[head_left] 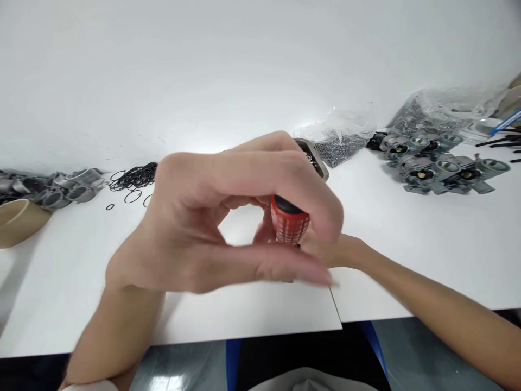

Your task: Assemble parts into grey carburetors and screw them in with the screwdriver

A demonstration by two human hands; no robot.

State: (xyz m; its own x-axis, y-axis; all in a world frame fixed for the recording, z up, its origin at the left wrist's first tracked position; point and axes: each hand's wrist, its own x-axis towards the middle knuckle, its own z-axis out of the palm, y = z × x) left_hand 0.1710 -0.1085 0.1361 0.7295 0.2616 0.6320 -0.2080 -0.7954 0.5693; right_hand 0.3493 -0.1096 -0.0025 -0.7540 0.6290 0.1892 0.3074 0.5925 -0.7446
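Note:
Large in the foreground, my left hand curls round a screwdriver with a red gridded handle and black cap. The cap shows between index finger and thumb, whose tips are apart and slightly blurred. The screwdriver's lower end is hidden. My right hand lies behind it, coming in from the right; its fingers are almost wholly covered, so their grip cannot be made out. A small dark bit shows under the handle. Beyond the left knuckles, a grey rounded metal tray with small shiny bits is partly hidden.
Carburetors stand at the right. Behind are clear plastic bags of small metal parts. Black rubber rings lie left, beside grey metal castings and a tan round container. The white table's front edge runs below.

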